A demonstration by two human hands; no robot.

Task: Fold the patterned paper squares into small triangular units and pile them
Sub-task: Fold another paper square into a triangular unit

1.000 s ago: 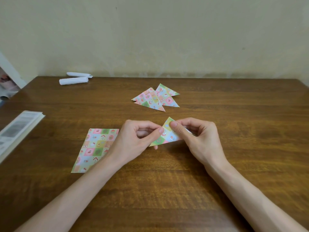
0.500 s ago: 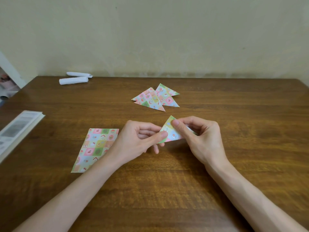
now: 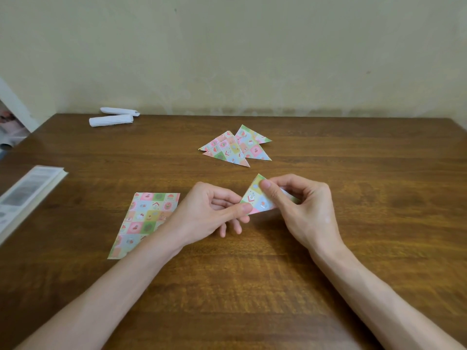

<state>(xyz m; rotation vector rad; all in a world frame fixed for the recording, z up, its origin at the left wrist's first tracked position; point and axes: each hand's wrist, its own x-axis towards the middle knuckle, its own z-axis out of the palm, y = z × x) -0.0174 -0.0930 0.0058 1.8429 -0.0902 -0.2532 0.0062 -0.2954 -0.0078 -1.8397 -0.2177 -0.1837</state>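
I see left hand (image 3: 209, 210) and right hand (image 3: 308, 208) mid-frame, fingers (image 3: 238, 209) of both pinching one folded triangle (image 3: 256, 198) over the bench (image 3: 353, 248), pile of triangles (image 3: 232, 147) above, flat sheet (image 3: 146, 218) centre left.

Brown wooden table (image 3: 353, 248) against a scuffed cream wall (image 3: 252, 59).

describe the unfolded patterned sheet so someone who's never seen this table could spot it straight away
On the wooden table, look left of the left hand. There lies the unfolded patterned sheet, flat on the wood and partly hidden by that wrist. Unlike the folded triangles piled farther back and the held triangle at the right hand, it is four-sided.
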